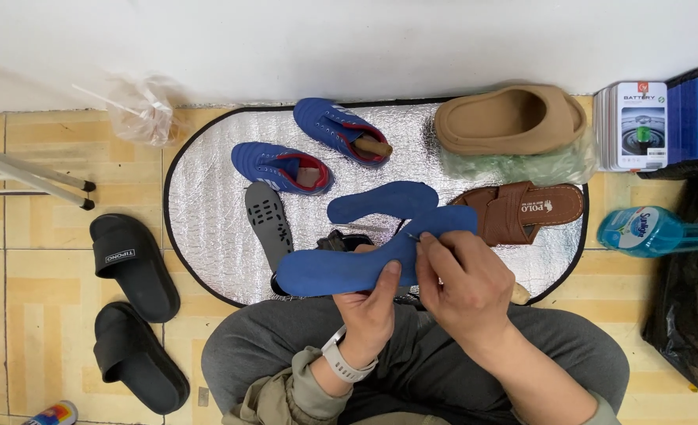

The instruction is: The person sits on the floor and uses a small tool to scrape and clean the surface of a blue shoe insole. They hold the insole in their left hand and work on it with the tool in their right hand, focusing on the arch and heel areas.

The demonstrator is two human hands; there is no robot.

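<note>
Grey-trousered knees (pixel 286 346) sat closest to the camera, and just above them both hands worked on a blue insole (pixel 341 264). That left hand (pixel 371 303), with a pale watch (pixel 347 362) on its wrist, gripped the insole from below, thumb pressed on its top face and fingers curled shut behind it. At the same spot the right hand (pixel 467 287) closed its fingers (pixel 435 250) in a pinch on a thin needle-like tool (pixel 413 235), whose tip touched the insole's upper edge; what the tool was exactly could not be told.

From lower left to upper right ran the insole's long axis, its broad end out to the left of the left hand and its narrower end past the right hand's fingertips. Both hands met near its middle, the right one nearer the upper end.

Beyond it a second blue insole (pixel 380 202) lay on a silver mat (pixel 207 205) spread on the floor, beside a grey insole (pixel 266 220) and two blue sports shoes (pixel 282 167). A brown sandal (pixel 522 212) lay just right of the held insole's tip, a tan clog (pixel 510 118) farther back. Open floor was on the left, short of two black slides (pixel 132 315); on the right a blue bottle (pixel 651 230) and a black bag (pixel 695 299) crowded the edge.
</note>
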